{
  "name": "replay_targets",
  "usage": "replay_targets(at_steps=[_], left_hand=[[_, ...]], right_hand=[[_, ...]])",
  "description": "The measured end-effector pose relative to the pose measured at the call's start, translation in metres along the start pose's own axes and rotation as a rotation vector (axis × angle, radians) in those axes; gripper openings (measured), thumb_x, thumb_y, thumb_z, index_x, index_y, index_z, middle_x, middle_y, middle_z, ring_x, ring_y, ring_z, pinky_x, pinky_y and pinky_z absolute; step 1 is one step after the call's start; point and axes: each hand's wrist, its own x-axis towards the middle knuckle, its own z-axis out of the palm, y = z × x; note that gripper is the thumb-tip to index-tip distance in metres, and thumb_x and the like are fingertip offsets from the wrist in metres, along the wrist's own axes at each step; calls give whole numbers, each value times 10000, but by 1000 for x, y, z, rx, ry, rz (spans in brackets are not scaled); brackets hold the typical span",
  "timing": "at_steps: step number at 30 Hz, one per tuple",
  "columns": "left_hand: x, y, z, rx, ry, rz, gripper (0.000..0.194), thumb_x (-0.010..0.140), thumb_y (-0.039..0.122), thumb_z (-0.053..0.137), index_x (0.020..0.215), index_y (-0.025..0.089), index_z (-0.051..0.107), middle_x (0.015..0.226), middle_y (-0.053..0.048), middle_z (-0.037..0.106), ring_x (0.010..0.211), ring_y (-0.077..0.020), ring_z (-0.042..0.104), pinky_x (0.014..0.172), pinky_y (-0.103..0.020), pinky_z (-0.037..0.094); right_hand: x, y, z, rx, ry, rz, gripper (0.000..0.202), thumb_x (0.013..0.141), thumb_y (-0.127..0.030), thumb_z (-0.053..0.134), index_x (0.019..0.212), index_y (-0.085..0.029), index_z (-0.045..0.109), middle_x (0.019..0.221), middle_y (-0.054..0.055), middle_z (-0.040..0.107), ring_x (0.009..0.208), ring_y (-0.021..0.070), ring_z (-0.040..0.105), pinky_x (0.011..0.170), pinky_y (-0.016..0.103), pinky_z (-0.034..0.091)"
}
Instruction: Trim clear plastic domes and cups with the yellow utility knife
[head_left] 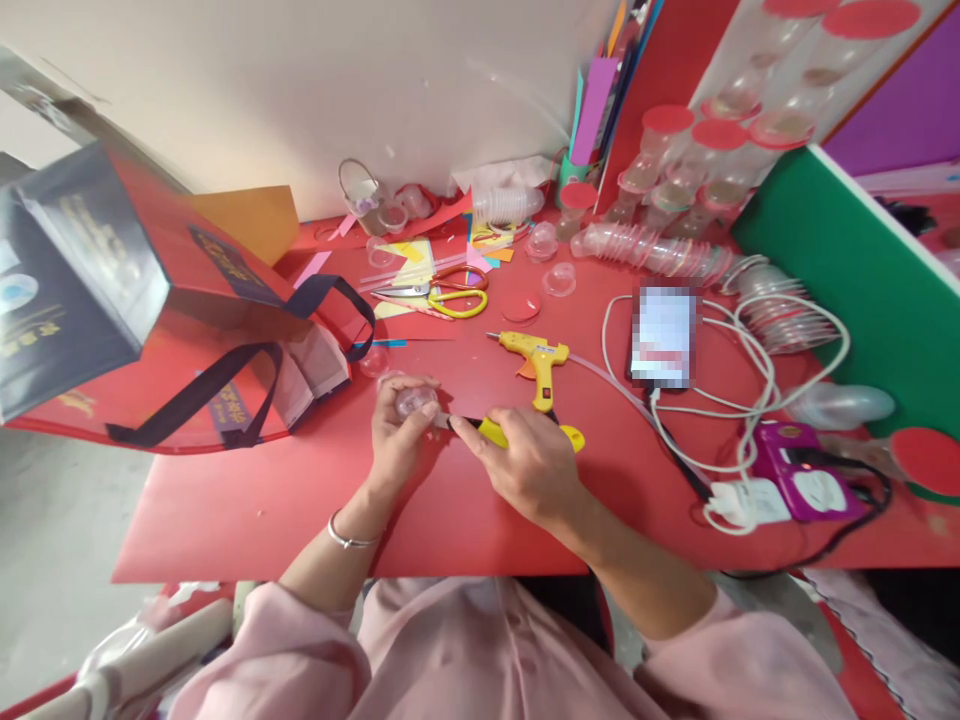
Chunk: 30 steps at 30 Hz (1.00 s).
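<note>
My left hand [401,425] is closed round a small clear plastic cup [415,402] above the red table. A yellow utility knife [491,432] lies in the grip of my right hand [529,465], its blade end pointing left and meeting the cup near my left thumb. Whether the blade has gone into the plastic I cannot tell. Just beyond my right hand rests a yellow hot glue gun [536,355], nozzle to the left. Scissors [442,292] with red and yellow handles lie farther back among paper scraps.
A large red gift bag [217,330] with dark handles stands at left. Stacked clear cups [652,250] lie at the back right. A phone [664,337], white cables and a purple power strip [810,480] occupy the right, before a green panel [847,270].
</note>
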Motion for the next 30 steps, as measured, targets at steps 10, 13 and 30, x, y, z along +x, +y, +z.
replay_targets(at_steps=[10,13,30], left_hand=[[18,11,1,-97,93,6,215,886,370,711,999,221,605,1007,-35,680,558,-80,583,439,-194,482],[16,9,4,-143,39,-51,329,951,540,587,992,215,612,1001,-53,688,520,-94,582,383,-209,457],[2,-11,-8,-11,-277,-32,737,755,454,838,1397,364,489,1394,-104,487,752,-113,622,555,-246,547]], right_hand=[[6,8,-11,143,-91,118,449,945,-173,598,1356,-347,646,998,56,659,861,181,585,755,313,464],[5,15,-11,172,-84,177,479,945,-192,615,1400,-342,611,1031,63,658,866,178,604,754,304,470],[-2,8,-3,132,-42,135,423,977,-236,586,1388,-327,632,1043,52,685,908,173,611,761,295,428]])
